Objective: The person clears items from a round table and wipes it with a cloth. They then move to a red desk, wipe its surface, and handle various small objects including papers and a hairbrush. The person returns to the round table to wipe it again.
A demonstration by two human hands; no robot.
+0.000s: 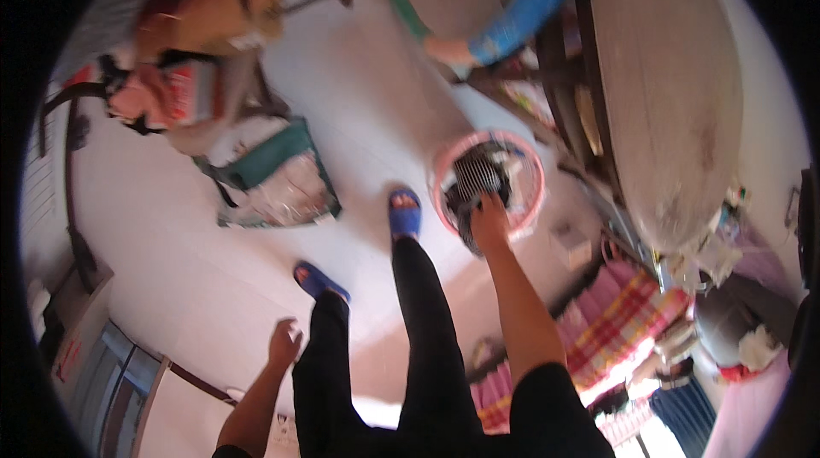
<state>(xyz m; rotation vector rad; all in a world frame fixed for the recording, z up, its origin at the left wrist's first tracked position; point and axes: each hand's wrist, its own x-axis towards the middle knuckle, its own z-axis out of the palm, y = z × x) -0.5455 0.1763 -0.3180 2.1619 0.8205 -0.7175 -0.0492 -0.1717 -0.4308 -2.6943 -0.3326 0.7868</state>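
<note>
My right hand (490, 217) reaches into a round pink basket (540, 185) on the floor, its fingers on dark grey cloth at the near side. Striped black-and-white cloth (477, 177) lies just beyond the fingertips, among other dark and pale fabrics. Whether the fingers grip the grey cloth is partly hidden by the hand itself. Low on the left, beside my leg, my left hand (285, 339) hangs with bent fingers apart and nothing in it.
A green-edged bag (269, 153) with clear plastic stands left of my feet, near a chair piled with things. Beyond the basket are a wooden table (666, 93) and a blue-and-yellow curved tube (525, 16). A small box (570, 246) sits right of the basket, near a plaid-covered bed.
</note>
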